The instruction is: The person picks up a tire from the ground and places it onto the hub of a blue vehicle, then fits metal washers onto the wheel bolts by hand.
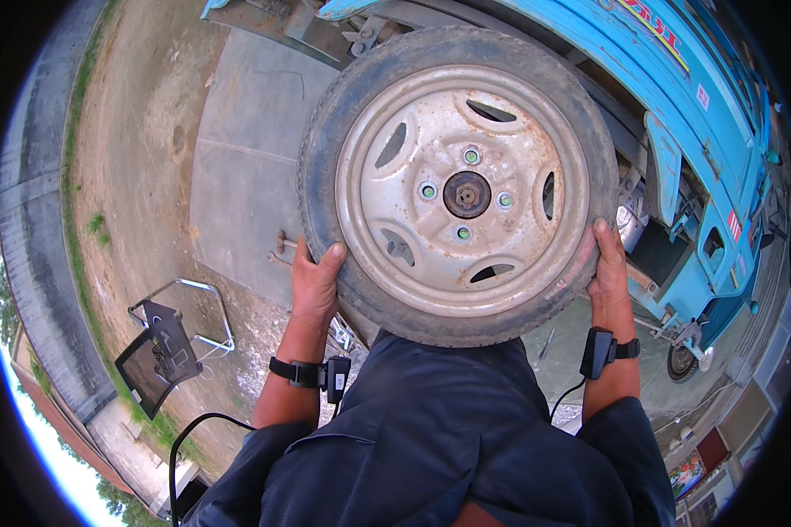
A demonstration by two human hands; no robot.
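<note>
A vehicle wheel, a black tire (pixel 323 191) on a rusty silver steel rim (pixel 395 178), faces up at me in front of my thighs. My left hand (pixel 316 280) grips the tire's lower left edge, thumb on the sidewall. On the lower right edge, my right hand (pixel 608 260) holds it the same way. The fingers of both hands are partly hidden behind the tire. Several green-tinged stud ends show in the rim's bolt holes, around a dark central hub (pixel 467 195). Both wrists wear black strapped devices.
A light blue vehicle body (pixel 692 132) stands close at the right and top. Left of the tire, a hammer (pixel 283 242) and a wrench (pixel 277 259) lie on the concrete. A metal-framed chair (pixel 227 316) stands on the dirt at the left. A thin tool (pixel 548 342) lies right of my legs.
</note>
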